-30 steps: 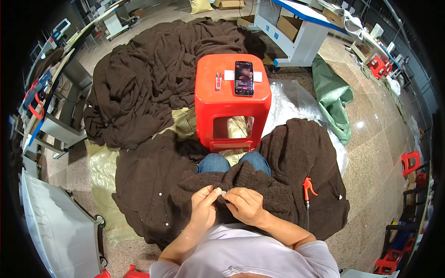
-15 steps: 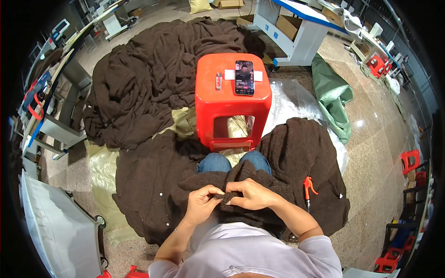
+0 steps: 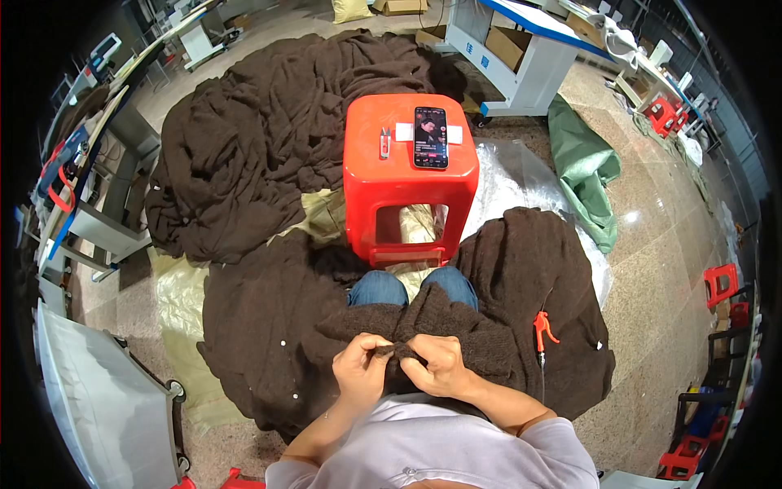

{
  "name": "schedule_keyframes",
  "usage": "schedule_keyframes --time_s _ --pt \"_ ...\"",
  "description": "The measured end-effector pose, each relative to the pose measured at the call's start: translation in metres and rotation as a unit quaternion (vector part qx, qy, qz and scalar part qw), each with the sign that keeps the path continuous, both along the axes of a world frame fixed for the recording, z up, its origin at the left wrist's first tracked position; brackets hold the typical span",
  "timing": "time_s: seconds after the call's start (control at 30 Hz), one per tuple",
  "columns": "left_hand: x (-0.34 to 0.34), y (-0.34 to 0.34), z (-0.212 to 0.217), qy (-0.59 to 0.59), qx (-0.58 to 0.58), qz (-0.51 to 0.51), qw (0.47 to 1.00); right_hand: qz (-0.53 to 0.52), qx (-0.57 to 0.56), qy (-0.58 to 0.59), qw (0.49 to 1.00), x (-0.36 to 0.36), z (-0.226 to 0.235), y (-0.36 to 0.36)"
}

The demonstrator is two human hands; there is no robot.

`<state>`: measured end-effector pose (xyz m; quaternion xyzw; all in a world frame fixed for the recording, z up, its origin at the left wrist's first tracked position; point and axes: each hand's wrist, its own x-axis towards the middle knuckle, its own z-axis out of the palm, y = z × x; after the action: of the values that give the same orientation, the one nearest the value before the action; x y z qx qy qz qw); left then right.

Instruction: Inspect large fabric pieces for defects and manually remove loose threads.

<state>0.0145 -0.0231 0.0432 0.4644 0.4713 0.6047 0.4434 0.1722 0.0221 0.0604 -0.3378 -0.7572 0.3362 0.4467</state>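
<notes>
The right hand [image 3: 440, 367] had been drawn back beside the left hand [image 3: 362, 368]; the dark brown knitted garment [image 3: 456, 330] was pinched by both hands' fingers, where stitches could be snagged by hard pulling.

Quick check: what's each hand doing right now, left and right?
Left hand: closed, pinching the brown knit garment on the lap.
Right hand: closed, gripping the same garment right beside it.

One head-worn fisheye view looks steeply down from above the seated person, close over the left hand [image 3: 363, 368] and right hand [image 3: 440, 367] at the lower middle. It faces forward past the red stool [image 3: 410, 175]; floor [image 3: 660, 269] edges bend toward the dark rim.
</notes>
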Motion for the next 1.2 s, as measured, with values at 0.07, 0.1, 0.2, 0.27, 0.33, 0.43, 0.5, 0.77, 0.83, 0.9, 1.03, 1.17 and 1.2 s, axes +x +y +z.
schedule_keyframes --time_s 0.07,0.1,0.2,0.27,0.33,0.43,0.5,0.77,0.83,0.9,1.03,1.17,1.2 --pt "0.005 -0.004 0.001 0.038 0.020 0.048 0.998 0.005 -0.029 -0.009 1.000 0.001 0.000 -0.001" --pt "0.006 -0.004 0.000 0.033 0.012 0.057 0.998 0.012 -0.047 -0.018 0.999 0.001 -0.002 0.002" --pt "-0.001 0.007 -0.003 -0.020 0.004 0.026 0.999 0.033 -0.080 -0.025 0.996 0.003 0.003 0.011" --pt "-0.011 0.013 -0.005 -0.044 0.002 -0.007 0.999 0.058 -0.130 -0.041 0.989 0.007 0.012 0.013" --pt "-0.016 0.019 -0.001 -0.042 -0.001 -0.075 0.996 0.063 -0.181 -0.041 0.981 0.012 0.015 0.016" --pt "-0.020 0.025 0.002 -0.002 -0.010 -0.099 0.995 0.073 -0.245 -0.029 0.966 0.013 0.016 0.020" --pt "-0.021 0.026 0.007 0.035 -0.011 -0.105 0.994 0.060 -0.231 -0.044 0.970 0.010 0.018 0.017" --pt "0.003 0.009 0.008 0.144 0.072 0.053 0.985 -0.052 -0.091 -0.010 0.994 -0.009 0.005 0.004" --pt "0.007 0.007 -0.003 0.109 0.045 0.056 0.991 -0.090 -0.028 -0.026 0.995 -0.013 -0.001 0.000" --pt "0.012 0.012 -0.012 -0.040 -0.050 0.079 0.995 -0.101 0.003 -0.041 0.994 -0.016 -0.006 0.001" --pt "0.004 0.017 -0.019 -0.021 -0.029 0.023 0.999 -0.088 0.029 -0.102 0.990 -0.009 -0.007 0.001" --pt "-0.005 0.020 -0.010 0.122 -0.031 -0.043 0.991 -0.062 -0.013 -0.106 0.992 0.000 0.000 0.007" --pt "-0.006 0.022 -0.006 0.124 -0.056 -0.055 0.989 -0.048 -0.019 -0.106 0.993 0.006 0.001 0.011"
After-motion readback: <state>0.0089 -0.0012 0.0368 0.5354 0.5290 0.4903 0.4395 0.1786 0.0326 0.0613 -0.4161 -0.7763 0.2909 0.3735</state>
